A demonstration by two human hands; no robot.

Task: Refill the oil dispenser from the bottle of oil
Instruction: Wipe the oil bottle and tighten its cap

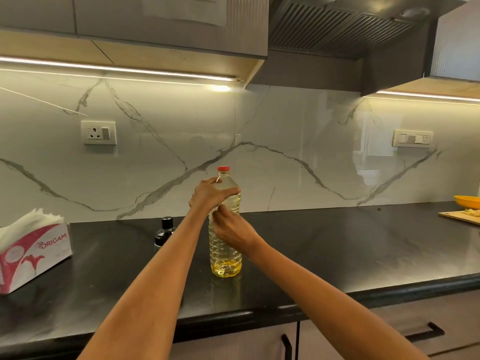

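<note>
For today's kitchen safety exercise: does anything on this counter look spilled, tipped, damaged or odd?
Nothing stands out. The oil bottle stands upright, red cap on, held by the left hand and right hand. No spill shows on the black countertop.

tissue box (33,252), at the left end of the black countertop (324,245): brand name "origami" in white letters on its red-and-white side, above a red flower design. paper sheet (184,7) on the upper cabinet, high above the box: printed lines too blurred to read.
</note>
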